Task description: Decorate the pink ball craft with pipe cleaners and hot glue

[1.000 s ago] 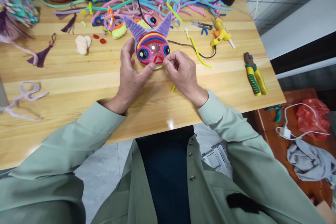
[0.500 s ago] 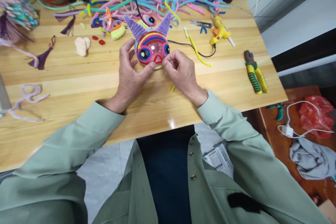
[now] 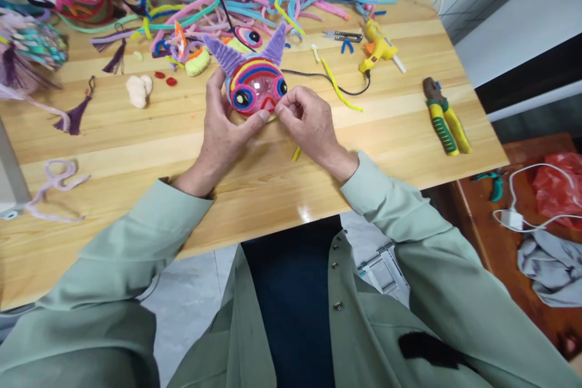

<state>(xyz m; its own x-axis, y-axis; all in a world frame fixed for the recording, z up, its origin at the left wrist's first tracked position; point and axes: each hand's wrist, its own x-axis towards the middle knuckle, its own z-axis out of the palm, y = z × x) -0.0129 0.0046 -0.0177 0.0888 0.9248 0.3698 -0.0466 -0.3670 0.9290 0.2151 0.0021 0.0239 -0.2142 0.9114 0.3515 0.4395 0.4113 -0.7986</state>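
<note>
A round clear ornament [image 3: 261, 86] trimmed with coloured pipe cleaners rests on the wooden table. It has purple ears, two dark eyes and a red triangle low on its front. My left hand [image 3: 224, 127] grips its left side, thumb at the lower front edge. At the lower right of the ornament, my right hand [image 3: 307, 118] is closed in a pinch by the red triangle; whatever lies between the fingertips is hidden. A short yellow pipe cleaner piece [image 3: 296, 153] pokes out below my right hand.
Tangled pipe cleaners [image 3: 218, 3] spread along the back. A yellow glue gun [image 3: 377, 48], snips [image 3: 343, 36] and a yellow pipe cleaner [image 3: 339, 88] lie to the right. Green-yellow pliers [image 3: 445, 118] lie near the right edge. Purple tassels [image 3: 77, 114] are at left.
The view has shifted slightly, so the table's contents sit differently in frame. Both hands keep nearly the same hold around the ornament.
</note>
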